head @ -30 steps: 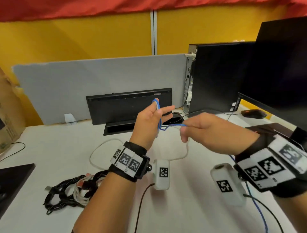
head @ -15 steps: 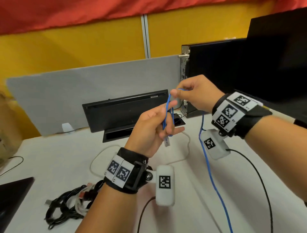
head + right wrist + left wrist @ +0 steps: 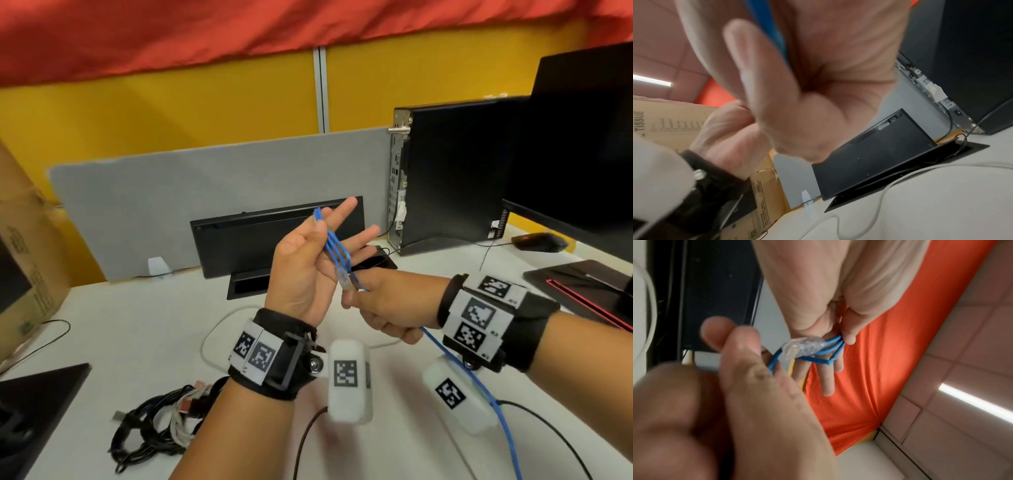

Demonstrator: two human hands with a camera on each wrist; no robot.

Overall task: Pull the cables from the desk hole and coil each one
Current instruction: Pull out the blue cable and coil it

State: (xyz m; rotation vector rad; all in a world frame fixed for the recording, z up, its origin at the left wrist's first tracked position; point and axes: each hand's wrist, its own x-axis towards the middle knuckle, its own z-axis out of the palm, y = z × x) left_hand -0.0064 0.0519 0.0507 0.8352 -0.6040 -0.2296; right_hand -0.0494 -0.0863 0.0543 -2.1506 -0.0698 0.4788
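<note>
A thin blue cable (image 3: pixel 334 245) lies in several loops across my raised left hand (image 3: pixel 305 270). The left thumb (image 3: pixel 849 335) presses the loops against the palm while the fingers stay straight. The cable's clear plug (image 3: pixel 344 279) hangs at the heel of the palm, also seen in the left wrist view (image 3: pixel 801 348). My right hand (image 3: pixel 358 294) pinches the blue cable just below the plug. From there the cable runs through that fist (image 3: pixel 774 37) and trails off the front right (image 3: pixel 503 425). The desk hole (image 3: pixel 246 286) sits behind, its black lid (image 3: pixel 274 236) raised.
A white cable (image 3: pixel 210 339) curves over the white desk (image 3: pixel 137 325) from the hole. A bundle of coiled dark cables (image 3: pixel 154 431) lies front left. A black PC tower (image 3: pixel 445 171), monitor (image 3: pixel 582 144) and mouse (image 3: pixel 537 241) stand right, and a cardboard box (image 3: pixel 27 257) stands left.
My right hand came down from above the left hand to below its palm, laying another turn of blue cable. The left fingers straightened and spread.
</note>
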